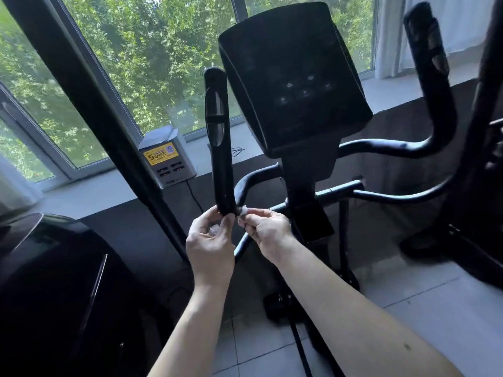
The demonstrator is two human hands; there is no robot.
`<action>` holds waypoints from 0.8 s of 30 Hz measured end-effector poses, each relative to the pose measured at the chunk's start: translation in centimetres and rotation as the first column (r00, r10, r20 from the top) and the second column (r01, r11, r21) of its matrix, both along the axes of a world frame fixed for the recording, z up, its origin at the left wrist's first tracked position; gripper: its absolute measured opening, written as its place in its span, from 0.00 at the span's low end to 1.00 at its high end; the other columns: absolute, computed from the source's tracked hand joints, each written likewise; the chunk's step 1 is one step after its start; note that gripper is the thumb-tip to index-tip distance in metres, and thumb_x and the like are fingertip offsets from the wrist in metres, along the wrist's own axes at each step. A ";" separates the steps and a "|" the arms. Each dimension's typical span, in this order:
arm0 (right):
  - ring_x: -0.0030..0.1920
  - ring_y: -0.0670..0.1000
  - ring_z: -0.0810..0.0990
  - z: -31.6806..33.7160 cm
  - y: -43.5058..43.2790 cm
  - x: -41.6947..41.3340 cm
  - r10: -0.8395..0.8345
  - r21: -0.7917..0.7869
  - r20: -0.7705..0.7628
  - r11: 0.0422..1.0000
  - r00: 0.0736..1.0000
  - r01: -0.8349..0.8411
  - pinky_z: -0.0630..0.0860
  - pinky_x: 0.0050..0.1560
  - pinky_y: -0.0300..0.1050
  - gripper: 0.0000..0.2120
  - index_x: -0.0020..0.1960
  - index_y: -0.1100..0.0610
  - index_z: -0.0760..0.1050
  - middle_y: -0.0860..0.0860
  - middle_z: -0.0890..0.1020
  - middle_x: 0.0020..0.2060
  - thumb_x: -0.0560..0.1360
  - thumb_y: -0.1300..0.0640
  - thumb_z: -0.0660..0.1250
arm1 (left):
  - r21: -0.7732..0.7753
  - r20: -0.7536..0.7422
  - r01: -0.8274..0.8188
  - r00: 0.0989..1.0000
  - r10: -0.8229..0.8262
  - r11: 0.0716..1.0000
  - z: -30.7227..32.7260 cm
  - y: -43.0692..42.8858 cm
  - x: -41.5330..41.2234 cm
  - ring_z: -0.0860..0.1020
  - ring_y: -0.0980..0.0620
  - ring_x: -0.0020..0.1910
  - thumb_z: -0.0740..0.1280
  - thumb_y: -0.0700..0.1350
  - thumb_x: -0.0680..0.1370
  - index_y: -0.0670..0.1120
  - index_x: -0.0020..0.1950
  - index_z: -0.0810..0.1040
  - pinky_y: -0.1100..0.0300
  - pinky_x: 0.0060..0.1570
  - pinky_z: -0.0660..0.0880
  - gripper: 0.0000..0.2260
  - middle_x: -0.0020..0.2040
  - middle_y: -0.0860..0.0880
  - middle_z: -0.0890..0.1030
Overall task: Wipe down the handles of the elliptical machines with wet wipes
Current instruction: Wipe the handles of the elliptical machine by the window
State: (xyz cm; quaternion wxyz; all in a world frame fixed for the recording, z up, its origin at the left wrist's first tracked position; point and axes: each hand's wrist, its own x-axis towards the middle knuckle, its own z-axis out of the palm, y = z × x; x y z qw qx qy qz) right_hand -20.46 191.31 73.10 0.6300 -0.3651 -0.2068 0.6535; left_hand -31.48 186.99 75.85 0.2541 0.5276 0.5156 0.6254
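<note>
Large windows (152, 66) with grey frames fill the far wall, and green trees outside send soft daylight into the room. A pale windowsill (92, 191) runs beneath them over a dark lower wall (141, 229). On the sill stands a small grey box (167, 156) with a yellow label and red slots, a black cable (194, 197) hanging down from it. A white curtain (392, 36) hangs at the upper right, and another pale one (16, 180) shows at the left edge. The floor (424, 300) is light grey tile with thin dark joints
</note>
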 end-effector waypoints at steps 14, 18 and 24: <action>0.34 0.47 0.76 3.4 -10.1 10.9 -0.042 0.120 0.464 0.993 0.885 -0.016 0.72 0.40 0.43 0.14 0.54 0.64 0.84 0.52 0.83 0.39 0.76 0.55 0.77 | -0.162 0.123 0.242 0.967 -0.223 0.957 0.2 -6.8 8.0 0.79 0.51 0.29 0.74 0.53 0.78 0.51 0.65 0.77 0.61 0.25 0.72 0.17 0.43 0.45 0.85; 0.35 0.47 0.80 3.9 -12.9 15.0 -0.158 0.120 0.567 0.987 0.808 0.109 0.76 0.39 0.40 0.15 0.50 0.58 0.84 0.48 0.84 0.35 0.71 0.50 0.81 | -0.178 0.142 0.406 0.912 -0.385 0.896 1.0 -8.1 12.5 0.78 0.52 0.29 0.74 0.51 0.79 0.50 0.57 0.83 0.63 0.24 0.72 0.09 0.35 0.48 0.83; 0.32 0.42 0.77 4.1 -14.8 19.5 -0.272 0.145 0.570 0.962 0.775 0.231 0.74 0.34 0.31 0.04 0.51 0.59 0.86 0.45 0.84 0.32 0.80 0.61 0.72 | -0.223 0.074 0.470 0.881 -0.466 0.854 0.9 -7.6 17.5 0.76 0.53 0.27 0.74 0.49 0.79 0.48 0.51 0.84 0.60 0.25 0.73 0.06 0.29 0.51 0.78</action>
